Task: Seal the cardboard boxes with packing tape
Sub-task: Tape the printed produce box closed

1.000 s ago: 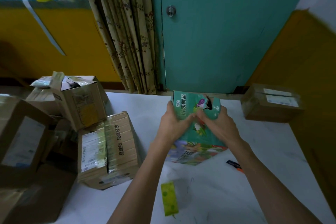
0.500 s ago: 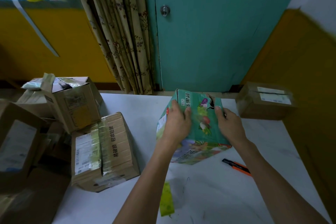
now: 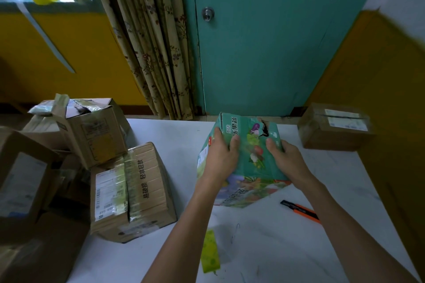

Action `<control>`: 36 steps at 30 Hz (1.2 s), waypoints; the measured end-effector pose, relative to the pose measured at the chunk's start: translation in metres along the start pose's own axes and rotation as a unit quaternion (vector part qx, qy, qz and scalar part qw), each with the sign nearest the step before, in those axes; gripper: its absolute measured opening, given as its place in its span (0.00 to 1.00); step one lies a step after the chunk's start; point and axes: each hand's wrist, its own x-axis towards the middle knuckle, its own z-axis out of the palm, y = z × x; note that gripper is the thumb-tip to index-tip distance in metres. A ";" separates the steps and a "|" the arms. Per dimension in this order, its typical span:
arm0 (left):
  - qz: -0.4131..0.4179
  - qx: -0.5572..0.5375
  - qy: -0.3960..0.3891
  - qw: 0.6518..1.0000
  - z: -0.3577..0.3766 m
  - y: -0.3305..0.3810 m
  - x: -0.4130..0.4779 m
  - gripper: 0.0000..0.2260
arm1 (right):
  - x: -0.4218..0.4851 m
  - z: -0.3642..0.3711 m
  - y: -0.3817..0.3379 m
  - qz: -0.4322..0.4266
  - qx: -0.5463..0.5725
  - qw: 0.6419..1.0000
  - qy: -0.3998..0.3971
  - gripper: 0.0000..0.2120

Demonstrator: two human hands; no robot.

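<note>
Head | one green box [image 3: 254, 161] | left hand [image 3: 222, 159], right hand [image 3: 287, 159] grip it | one orange cutter [image 3: 300, 211]

From centre grip, left hand [image 3: 222, 156], right hand [image 3: 287, 158] parted to green box [image 3: 254, 151] sides.

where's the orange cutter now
Head view, right of centre: the orange cutter lies on the white table, on the near side of the green printed box, beside the right forearm.

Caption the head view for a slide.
Left hand and right hand hold a torn green box at the white table; brown boxes left, orange cutter right.
</note>
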 end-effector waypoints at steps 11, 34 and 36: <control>-0.001 -0.005 -0.002 1.000 0.005 0.003 0.001 0.15 | -0.005 0.000 0.010 0.107 0.148 0.983 -0.002 0.25; -0.068 0.110 0.031 0.991 -0.014 -0.006 0.004 0.26 | -0.020 0.017 -0.016 0.002 -0.088 0.994 0.063 0.27; -0.071 0.111 0.035 0.991 -0.016 -0.008 0.003 0.27 | -0.017 0.019 -0.014 -0.002 -0.090 0.995 0.043 0.29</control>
